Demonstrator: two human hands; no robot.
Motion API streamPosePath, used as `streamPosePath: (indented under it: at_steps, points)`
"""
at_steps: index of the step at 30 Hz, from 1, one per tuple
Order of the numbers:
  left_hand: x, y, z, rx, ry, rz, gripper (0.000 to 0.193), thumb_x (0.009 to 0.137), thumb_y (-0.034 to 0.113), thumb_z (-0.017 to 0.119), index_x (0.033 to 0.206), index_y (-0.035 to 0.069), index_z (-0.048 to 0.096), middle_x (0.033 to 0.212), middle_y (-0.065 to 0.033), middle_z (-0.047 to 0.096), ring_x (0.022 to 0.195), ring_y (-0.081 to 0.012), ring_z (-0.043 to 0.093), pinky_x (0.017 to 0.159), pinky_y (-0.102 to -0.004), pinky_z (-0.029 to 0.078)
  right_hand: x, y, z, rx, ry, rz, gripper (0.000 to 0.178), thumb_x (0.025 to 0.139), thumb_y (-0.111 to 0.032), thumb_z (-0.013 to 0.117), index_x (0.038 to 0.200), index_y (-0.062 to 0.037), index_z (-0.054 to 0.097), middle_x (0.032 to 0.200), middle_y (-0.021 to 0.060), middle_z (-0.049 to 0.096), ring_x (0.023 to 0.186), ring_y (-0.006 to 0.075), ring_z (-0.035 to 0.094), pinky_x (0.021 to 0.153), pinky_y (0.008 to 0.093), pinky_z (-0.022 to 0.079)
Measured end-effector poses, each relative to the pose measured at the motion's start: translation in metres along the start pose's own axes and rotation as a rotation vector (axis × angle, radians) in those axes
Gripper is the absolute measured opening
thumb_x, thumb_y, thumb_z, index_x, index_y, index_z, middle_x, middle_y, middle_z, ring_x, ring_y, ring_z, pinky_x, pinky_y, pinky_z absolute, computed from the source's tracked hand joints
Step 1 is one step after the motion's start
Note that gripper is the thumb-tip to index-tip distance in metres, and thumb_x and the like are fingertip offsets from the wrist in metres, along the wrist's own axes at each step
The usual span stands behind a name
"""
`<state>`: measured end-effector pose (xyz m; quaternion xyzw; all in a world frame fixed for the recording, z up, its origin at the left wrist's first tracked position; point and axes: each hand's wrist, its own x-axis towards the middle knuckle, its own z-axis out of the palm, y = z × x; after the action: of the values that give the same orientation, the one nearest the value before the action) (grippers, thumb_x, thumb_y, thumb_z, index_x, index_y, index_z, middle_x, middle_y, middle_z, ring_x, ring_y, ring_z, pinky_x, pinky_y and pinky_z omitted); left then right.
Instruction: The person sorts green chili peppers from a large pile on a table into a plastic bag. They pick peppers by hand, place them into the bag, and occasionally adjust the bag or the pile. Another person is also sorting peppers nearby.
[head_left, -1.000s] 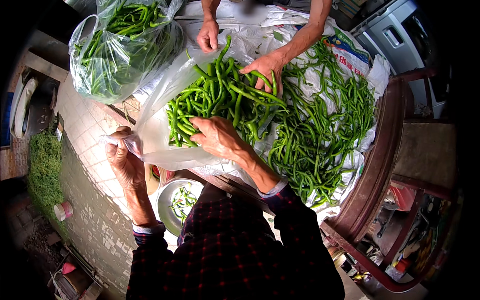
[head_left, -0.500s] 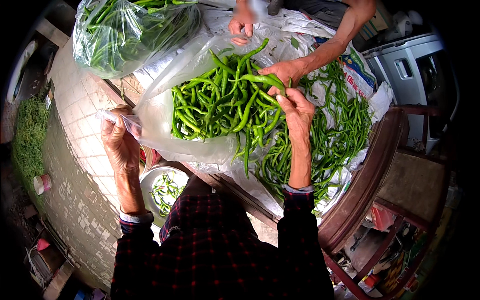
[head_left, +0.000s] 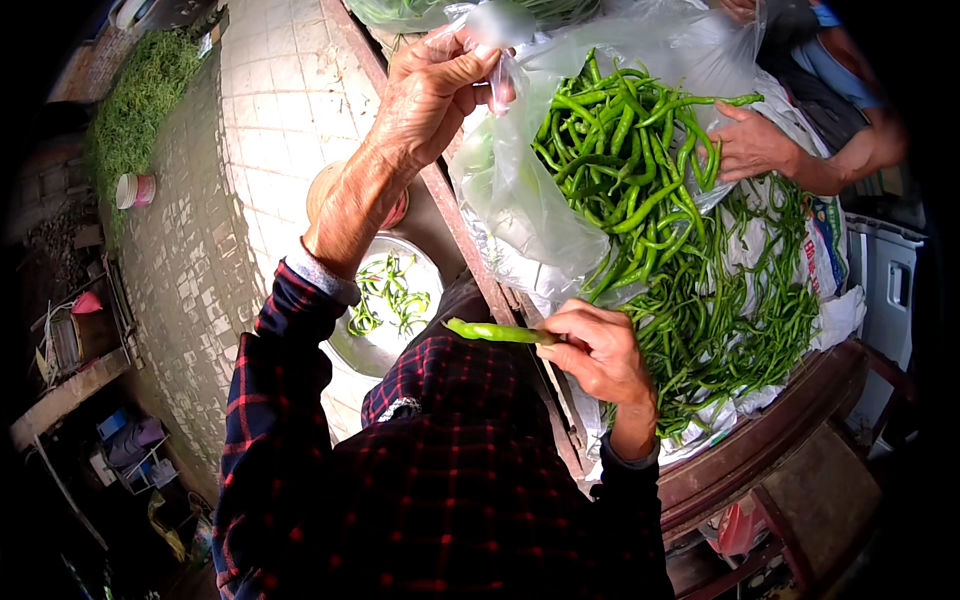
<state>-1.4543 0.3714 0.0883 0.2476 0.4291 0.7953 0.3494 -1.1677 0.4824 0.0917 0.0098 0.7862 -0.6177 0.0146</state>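
A single green chili pepper (head_left: 490, 331) is pinched in my right hand (head_left: 598, 352), its far end pointing left over my lap. My left hand (head_left: 432, 95) is raised and closed on the edge of a clear plastic bag (head_left: 505, 190). Out of the bag's mouth spreads a heap of long green chili peppers (head_left: 630, 160). Across from me, another person's hand (head_left: 755, 145) touches the right side of the bag and heap. More peppers (head_left: 720, 310) lie loose on a white woven sack, right of my right hand.
A metal basin (head_left: 430, 280) holding a few peppers stands left of my lap, with a reddish bucket (head_left: 330, 190) behind it. Another filled plastic bag (head_left: 420, 14) is at the top. A brown wooden rim (head_left: 770, 445) curves along the right, near a grey plastic container (head_left: 886, 290).
My right hand has drawn a pepper away from the heap toward my lap. The view has turned, shifting the heap rightward. My left hand still grips the bag's edge.
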Motion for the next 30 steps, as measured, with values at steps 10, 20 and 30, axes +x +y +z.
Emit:
streamPosePath:
  at_steps: [10, 20, 30]
  points:
    - [-0.010, 0.000, 0.008, 0.077, 0.045, 0.049, 0.018, 0.096, 0.011, 0.056, 0.107, -0.002, 0.060, 0.094, -0.0068, 0.064, 0.077, -0.0175, 0.062, 0.074, -0.0296, 0.049, 0.047, 0.113, 0.248, -0.400, -0.327, -0.280, 0.026, 0.071, -0.002, 0.063, 0.095, -0.0016, 0.054, 0.091, 0.0151, 0.056, 0.082, 0.0320, 0.061, 0.067, 0.0426, 0.049]
    - [-0.015, 0.008, 0.024, 0.055, 0.083, 0.035, 0.020, 0.095, 0.014, 0.058, 0.105, -0.004, 0.060, 0.091, -0.0085, 0.064, 0.075, -0.0179, 0.062, 0.068, -0.0285, 0.047, -0.052, 0.110, 0.049, -0.139, 0.770, 0.184, 0.010, 0.087, -0.003, 0.065, 0.097, -0.0022, 0.065, 0.079, 0.0087, 0.062, 0.060, 0.0162, 0.055, 0.056, 0.0268, 0.045]
    - [-0.011, 0.003, 0.016, 0.014, -0.018, 0.026, 0.020, 0.093, 0.011, 0.059, 0.105, -0.004, 0.058, 0.092, -0.0095, 0.060, 0.075, -0.0183, 0.059, 0.070, -0.0308, 0.048, -0.032, 0.200, -0.021, -0.302, 1.207, 0.567, 0.062, 0.080, -0.044, 0.075, 0.119, 0.0012, 0.058, 0.106, 0.0188, 0.061, 0.086, 0.0286, 0.062, 0.070, 0.0390, 0.051]
